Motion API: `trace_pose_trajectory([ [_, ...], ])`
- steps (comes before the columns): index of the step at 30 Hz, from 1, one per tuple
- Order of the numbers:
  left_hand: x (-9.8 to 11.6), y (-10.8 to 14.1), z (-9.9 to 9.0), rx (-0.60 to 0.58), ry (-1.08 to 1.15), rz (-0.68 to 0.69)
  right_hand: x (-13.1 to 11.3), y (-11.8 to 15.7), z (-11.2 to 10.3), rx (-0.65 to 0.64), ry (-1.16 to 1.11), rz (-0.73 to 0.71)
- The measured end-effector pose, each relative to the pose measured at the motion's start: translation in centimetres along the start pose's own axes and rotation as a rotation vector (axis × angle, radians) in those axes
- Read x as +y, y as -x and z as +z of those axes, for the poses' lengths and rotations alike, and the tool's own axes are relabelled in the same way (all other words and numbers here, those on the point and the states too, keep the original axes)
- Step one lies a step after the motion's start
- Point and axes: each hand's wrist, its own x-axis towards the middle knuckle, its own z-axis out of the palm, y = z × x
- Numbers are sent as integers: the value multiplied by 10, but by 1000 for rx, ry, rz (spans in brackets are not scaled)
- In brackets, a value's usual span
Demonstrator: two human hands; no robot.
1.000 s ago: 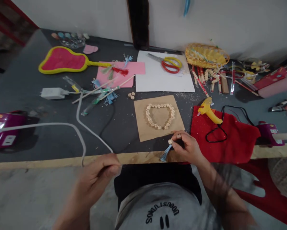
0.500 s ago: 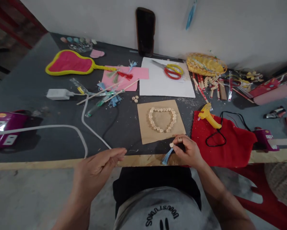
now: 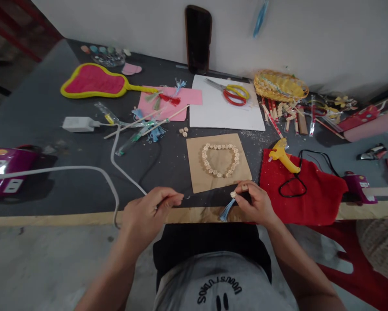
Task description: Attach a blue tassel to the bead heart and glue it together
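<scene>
Pinched between my right thumb and fingers is a blue tassel (image 3: 227,210) topped by a small cream flower piece (image 3: 233,195); my right hand (image 3: 254,203) is just over the table's front edge. My left hand (image 3: 151,209) is over the same edge further left, its thumb and fingertips pressed together. Whatever it may hold is too small to make out. Just beyond my right hand, a brown card square (image 3: 197,172) carries a heart-like outline of small cream flower pieces (image 3: 206,164). A few loose flower pieces (image 3: 183,131) lie beyond its left corner.
A yellow glue gun (image 3: 284,156) rests on red cloth (image 3: 323,190) at right. Scissors (image 3: 234,95) lie on a white board (image 3: 213,119). A phone (image 3: 198,39) leans on the wall. A white cable (image 3: 84,171) crosses the left side. A yellow basket (image 3: 280,86) stands at the back.
My left hand has moved right, towards my right hand, and its fingertips have closed together. My right hand keeps hold of the tassel in nearly the same place.
</scene>
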Motion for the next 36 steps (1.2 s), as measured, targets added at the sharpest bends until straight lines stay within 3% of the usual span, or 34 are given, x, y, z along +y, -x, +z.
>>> trace_pose_trajectory([
  [6,4,-4,12,-106,268,-62,2,2,0,-14,-11,8],
  [13,-6,-4,17,-192,367,92,0,1,0,-11,-24,21],
  [17,-2,0,12,-224,297,169,1,1,0,-26,-38,29],
  [22,18,-1,11,-163,84,530,0,2,-2,-26,-61,63],
  [25,26,-4,16,-196,-7,664,-6,0,-4,-19,-58,87],
  [28,29,-7,25,-240,-131,696,-13,-6,-3,12,31,54],
  [32,33,-11,44,-139,-237,714,-16,-11,2,79,229,-56],
  [36,36,-12,60,-71,-251,742,-14,-13,5,73,343,-50],
])
